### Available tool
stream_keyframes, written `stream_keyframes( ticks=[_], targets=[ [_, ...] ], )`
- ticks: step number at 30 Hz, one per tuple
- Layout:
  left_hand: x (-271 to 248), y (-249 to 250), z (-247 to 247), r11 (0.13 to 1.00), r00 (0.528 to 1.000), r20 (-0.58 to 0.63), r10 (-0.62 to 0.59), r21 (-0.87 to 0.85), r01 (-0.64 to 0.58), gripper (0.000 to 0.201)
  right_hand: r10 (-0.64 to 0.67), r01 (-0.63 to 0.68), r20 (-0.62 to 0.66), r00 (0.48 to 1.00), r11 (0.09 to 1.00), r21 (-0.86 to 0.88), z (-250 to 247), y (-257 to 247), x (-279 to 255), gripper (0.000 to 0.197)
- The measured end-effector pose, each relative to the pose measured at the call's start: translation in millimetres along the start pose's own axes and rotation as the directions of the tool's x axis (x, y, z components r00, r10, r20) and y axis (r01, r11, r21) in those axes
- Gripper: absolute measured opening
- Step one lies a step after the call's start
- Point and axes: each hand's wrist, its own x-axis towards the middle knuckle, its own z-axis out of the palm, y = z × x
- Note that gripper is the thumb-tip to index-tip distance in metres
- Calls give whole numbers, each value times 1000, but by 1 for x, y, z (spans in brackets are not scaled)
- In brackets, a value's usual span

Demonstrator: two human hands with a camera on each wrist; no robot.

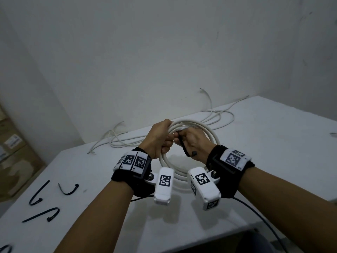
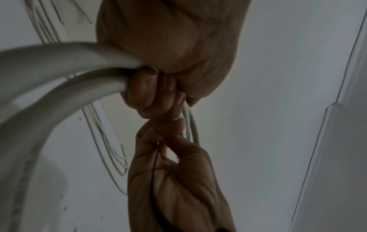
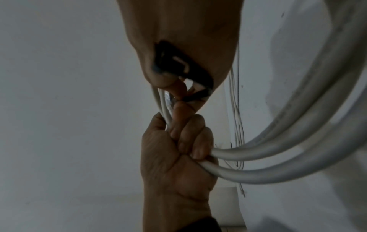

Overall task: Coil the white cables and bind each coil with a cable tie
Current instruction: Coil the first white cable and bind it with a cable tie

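Note:
A coil of thick white cable (image 1: 204, 133) is held upright above the white table (image 1: 273, 161). My left hand (image 1: 161, 138) grips the coil's top left, fingers curled round the strands (image 2: 75, 78). My right hand (image 1: 193, 141) pinches a black cable tie (image 1: 184, 148) at the coil's top, right beside the left fingers. The tie's tail hangs down the right palm, its head near the wrist (image 3: 178, 64). In the right wrist view the left hand (image 3: 178, 157) clutches the cable strands (image 3: 278, 164).
Loose thin white cables (image 1: 215, 115) lie tangled along the table's far edge by the wall. Three spare black cable ties (image 1: 69, 189) lie at the front left of the table. Cardboard boxes (image 1: 12, 148) stand on the left. A black cord (image 1: 259, 214) trails from my right wrist.

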Motion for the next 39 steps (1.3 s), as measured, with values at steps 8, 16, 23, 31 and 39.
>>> stream_keyframes(
  ticks=[8,16,23,31,39],
  targets=[
    [0,-3,5,1000,998,-56,-2,-4,2,32,65,-65,-12,998,998,23,-3,-3,-10,25],
    [3,-9,-2,994,973,-216,83,-49,-96,16,48,27,220,974,945,-325,-25,-15,-63,20],
    [4,-11,6,993,982,-154,105,-31,-111,13,-337,484,351,873,525,-700,-28,1,-63,15],
    [0,-13,7,988,982,-116,147,-36,-152,17,-457,525,298,838,527,-668,-30,2,-44,16],
    [4,-25,12,956,945,-162,284,-21,-291,14,-531,534,319,785,321,-782,-22,-6,-34,21]
  ],
)
